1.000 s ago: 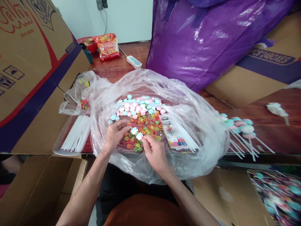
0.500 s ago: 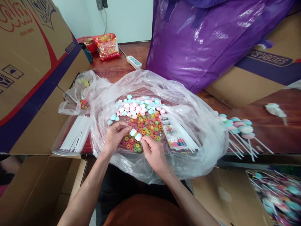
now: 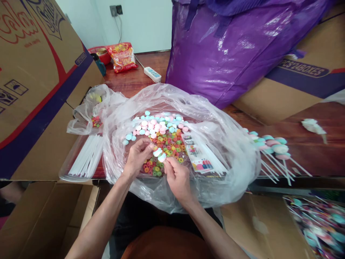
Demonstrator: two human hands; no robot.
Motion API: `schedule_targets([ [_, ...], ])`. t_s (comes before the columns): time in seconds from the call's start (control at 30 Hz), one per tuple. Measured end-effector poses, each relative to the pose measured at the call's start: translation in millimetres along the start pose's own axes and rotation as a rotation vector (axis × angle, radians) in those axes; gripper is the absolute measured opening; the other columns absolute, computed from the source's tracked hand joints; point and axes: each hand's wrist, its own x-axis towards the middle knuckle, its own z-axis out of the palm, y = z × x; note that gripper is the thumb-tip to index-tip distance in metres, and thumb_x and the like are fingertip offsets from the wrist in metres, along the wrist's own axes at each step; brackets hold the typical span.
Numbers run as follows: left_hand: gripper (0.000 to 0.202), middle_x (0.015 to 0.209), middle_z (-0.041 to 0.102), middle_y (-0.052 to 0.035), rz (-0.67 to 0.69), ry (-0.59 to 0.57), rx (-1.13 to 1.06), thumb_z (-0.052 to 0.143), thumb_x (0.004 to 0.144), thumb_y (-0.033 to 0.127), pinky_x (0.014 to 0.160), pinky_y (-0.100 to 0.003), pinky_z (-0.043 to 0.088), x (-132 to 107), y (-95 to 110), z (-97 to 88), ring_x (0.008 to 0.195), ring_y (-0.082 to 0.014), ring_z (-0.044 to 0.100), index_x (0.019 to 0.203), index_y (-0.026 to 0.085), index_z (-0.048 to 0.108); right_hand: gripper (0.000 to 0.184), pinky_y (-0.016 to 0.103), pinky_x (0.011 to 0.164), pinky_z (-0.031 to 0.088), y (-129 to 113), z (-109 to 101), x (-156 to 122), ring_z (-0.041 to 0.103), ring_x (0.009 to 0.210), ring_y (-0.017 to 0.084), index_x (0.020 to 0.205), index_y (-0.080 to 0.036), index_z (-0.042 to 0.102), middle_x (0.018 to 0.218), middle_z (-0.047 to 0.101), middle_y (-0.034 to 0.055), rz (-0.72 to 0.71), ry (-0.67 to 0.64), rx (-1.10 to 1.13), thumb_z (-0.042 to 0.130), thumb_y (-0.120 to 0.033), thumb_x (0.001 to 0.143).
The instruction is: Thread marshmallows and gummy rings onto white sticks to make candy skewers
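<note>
My right hand [image 3: 178, 178] is closed in a pinch at the lower end of a candy skewer, its white stick mostly hidden by the fingers. White and pale blue marshmallows [image 3: 162, 157] are threaded on it. My left hand [image 3: 140, 154] pinches at the skewer's upper end, where a small orange candy ring [image 3: 155, 148] shows by the fingertips. Beneath both hands, loose colourful candy rings [image 3: 172, 144] lie spread on an opened clear plastic bag [image 3: 115, 144]. Pink, white and blue marshmallows [image 3: 153, 126] are heaped behind the rings.
White sticks [image 3: 84, 156] lie in a clear tray on the left; more sticks [image 3: 215, 158] lie beside a printed packet [image 3: 198, 153]. Finished marshmallow skewers [image 3: 277, 145] rest at the right. A purple bag [image 3: 231, 54] and cartons [image 3: 35, 90] surround the table. An open box [image 3: 318, 223] holds more skewers.
My left hand has moved right to the skewer's upper end, bringing a candy ring against it. The skewer and my right hand have shifted slightly right.
</note>
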Motion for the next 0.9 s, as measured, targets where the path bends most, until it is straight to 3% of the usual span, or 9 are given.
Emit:
schedule_targets([
  [0.1, 0.018, 0.082, 0.068, -0.0031, 0.201, 0.117, 0.259, 0.064, 0.085, 0.036, 0.07, -0.028, 0.05, 24.9, -2.0, 2.4, 0.073, -0.0161, 0.061, 0.087, 0.019, 0.069, 0.024, 0.022, 0.057, 0.04, 0.0, -2.3, -0.9, 0.053, 0.054, 0.012, 0.082, -0.02, 0.059, 0.062, 0.058, -0.0023, 0.049, 0.022, -0.009, 0.043, -0.025, 0.1],
  [0.2, 0.013, 0.091, 0.068, -0.0054, 0.391, 0.131, 0.633, 0.065, 0.079, 0.018, 0.082, -0.032, 0.047, 48.7, -5.2, 4.4, 0.085, -0.0207, 0.061, 0.088, 0.021, 0.075, 0.025, 0.022, 0.056, 0.041, -0.1, -3.7, -2.2, 0.053, 0.053, 0.012, 0.083, -0.02, 0.061, 0.061, 0.058, -0.0027, 0.073, 0.021, -0.016, 0.044, -0.026, 0.1],
  [0.33, 0.018, 0.087, 0.066, -0.0062, 0.435, 0.106, 0.852, 0.063, 0.078, 0.012, 0.082, -0.033, 0.045, 62.6, -8.7, 5.7, 0.084, -0.0222, 0.06, 0.087, 0.021, 0.076, 0.025, 0.022, 0.056, 0.041, 0.1, -2.7, -3.3, 0.053, 0.054, 0.012, 0.084, -0.02, 0.062, 0.062, 0.059, -0.0023, 0.086, 0.021, 0.001, 0.045, -0.028, 0.1],
  [0.57, 0.017, 0.091, 0.071, -0.0055, 0.386, 0.253, 0.687, 0.057, 0.089, 0.029, 0.081, -0.032, 0.044, 45.7, -10.7, -11.2, 0.083, -0.0197, 0.062, 0.092, 0.02, 0.072, 0.025, 0.022, 0.056, 0.041, 3.5, -0.6, -4.1, 0.054, 0.054, 0.012, 0.084, -0.02, 0.063, 0.061, 0.059, -0.0019, 0.052, 0.029, 0.0, 0.045, -0.027, 0.1],
  [0.77, 0.019, 0.078, 0.065, -0.001, 0.231, 0.308, 0.335, 0.064, 0.082, 0.036, 0.066, -0.025, 0.044, 43.2, -5.9, -30.8, 0.068, -0.0136, 0.057, 0.089, 0.019, 0.068, 0.024, 0.022, 0.055, 0.041, 3.0, -0.8, -4.1, 0.055, 0.054, 0.012, 0.084, -0.02, 0.062, 0.061, 0.059, -0.0019, 0.058, 0.008, -0.005, 0.044, -0.026, 0.1],
  [0.9, 0.026, 0.082, 0.065, -0.0005, 0.181, 0.306, 0.095, 0.069, 0.077, 0.042, 0.064, -0.023, 0.045, 41.8, 1.5, -41.9, 0.069, -0.0113, 0.057, 0.087, 0.018, 0.065, 0.023, 0.023, 0.055, 0.04, 2.1, -1.1, -3.5, 0.054, 0.052, 0.012, 0.083, -0.02, 0.061, 0.06, 0.058, -0.0025, 0.035, 0.003, -0.019, 0.046, -0.026, 0.1],
])
